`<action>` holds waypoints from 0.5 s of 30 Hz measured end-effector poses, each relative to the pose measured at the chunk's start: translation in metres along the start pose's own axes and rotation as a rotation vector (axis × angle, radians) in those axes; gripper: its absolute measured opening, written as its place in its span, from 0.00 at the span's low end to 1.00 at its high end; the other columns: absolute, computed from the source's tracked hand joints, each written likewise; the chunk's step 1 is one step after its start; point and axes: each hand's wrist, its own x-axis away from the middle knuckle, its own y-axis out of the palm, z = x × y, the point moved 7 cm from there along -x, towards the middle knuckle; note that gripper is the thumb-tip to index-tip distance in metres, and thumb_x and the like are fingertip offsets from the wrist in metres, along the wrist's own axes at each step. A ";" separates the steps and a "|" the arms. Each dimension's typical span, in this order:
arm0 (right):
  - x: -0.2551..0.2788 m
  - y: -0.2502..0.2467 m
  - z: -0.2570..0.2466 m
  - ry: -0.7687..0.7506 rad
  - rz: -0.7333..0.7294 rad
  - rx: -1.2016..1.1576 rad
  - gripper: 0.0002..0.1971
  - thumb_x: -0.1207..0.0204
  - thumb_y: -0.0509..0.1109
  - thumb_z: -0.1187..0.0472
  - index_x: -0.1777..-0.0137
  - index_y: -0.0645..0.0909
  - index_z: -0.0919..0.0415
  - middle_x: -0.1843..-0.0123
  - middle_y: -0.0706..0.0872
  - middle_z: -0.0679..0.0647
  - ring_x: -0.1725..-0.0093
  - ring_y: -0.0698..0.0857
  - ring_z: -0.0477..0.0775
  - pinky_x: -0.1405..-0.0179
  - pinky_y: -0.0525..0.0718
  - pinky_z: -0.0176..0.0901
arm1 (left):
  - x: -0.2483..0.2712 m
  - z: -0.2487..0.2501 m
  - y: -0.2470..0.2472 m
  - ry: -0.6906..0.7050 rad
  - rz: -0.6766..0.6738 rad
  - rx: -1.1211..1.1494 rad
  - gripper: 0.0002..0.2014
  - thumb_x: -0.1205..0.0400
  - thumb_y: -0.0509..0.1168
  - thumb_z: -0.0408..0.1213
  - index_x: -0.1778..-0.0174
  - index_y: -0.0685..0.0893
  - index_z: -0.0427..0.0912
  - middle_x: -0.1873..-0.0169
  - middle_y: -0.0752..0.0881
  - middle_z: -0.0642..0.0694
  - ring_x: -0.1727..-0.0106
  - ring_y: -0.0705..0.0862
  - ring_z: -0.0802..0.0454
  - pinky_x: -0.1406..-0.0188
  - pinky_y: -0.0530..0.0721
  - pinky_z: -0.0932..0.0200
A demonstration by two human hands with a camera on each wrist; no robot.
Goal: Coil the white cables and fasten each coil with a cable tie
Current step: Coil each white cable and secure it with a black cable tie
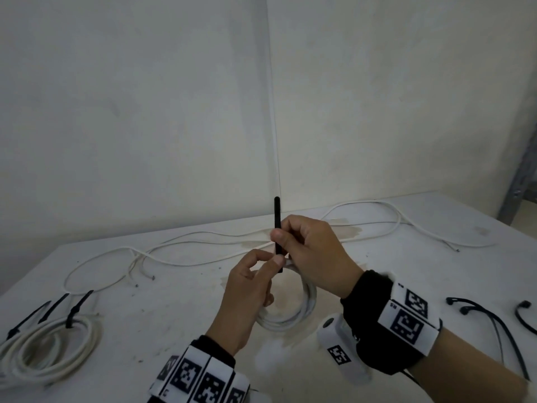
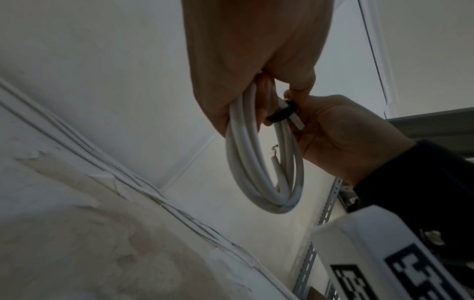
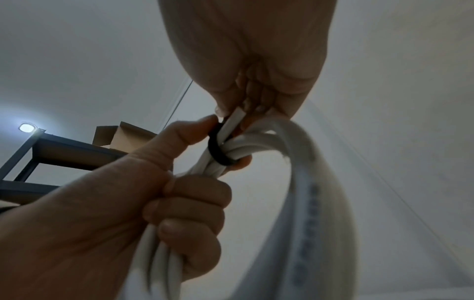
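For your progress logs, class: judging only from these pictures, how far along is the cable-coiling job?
Done: tied coils lie at the table's left edge, black ties around them.
In hand: the left hand grips a fresh coil while the right hand pulls the black cable tie looped round it.
Left: loose white cables lie uncoiled behind; spare ties wait at right.

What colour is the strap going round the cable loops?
Black. The thin plastic cable tie wraps the white cable coil, clearest in the right wrist view.
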 end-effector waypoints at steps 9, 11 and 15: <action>-0.007 0.004 -0.004 -0.050 -0.059 0.001 0.15 0.23 0.68 0.64 0.70 0.73 0.52 0.77 0.77 0.44 0.76 0.74 0.42 0.71 0.75 0.36 | -0.004 -0.002 -0.004 -0.020 0.008 0.048 0.16 0.21 0.62 0.48 0.75 0.79 0.49 0.83 0.63 0.52 0.80 0.60 0.57 0.79 0.67 0.64; -0.006 0.002 0.000 -0.035 -0.042 -0.019 0.16 0.23 0.68 0.65 0.71 0.72 0.52 0.79 0.76 0.43 0.75 0.74 0.44 0.69 0.76 0.43 | -0.004 -0.003 -0.002 -0.033 0.007 0.051 0.15 0.21 0.64 0.45 0.73 0.78 0.45 0.83 0.62 0.52 0.80 0.60 0.56 0.79 0.66 0.64; -0.004 -0.002 0.007 -0.011 0.011 0.007 0.18 0.22 0.67 0.64 0.73 0.70 0.51 0.82 0.76 0.41 0.78 0.74 0.41 0.73 0.73 0.34 | -0.002 -0.005 0.003 -0.047 -0.018 0.055 0.15 0.20 0.64 0.41 0.74 0.78 0.46 0.83 0.62 0.52 0.81 0.59 0.57 0.80 0.65 0.65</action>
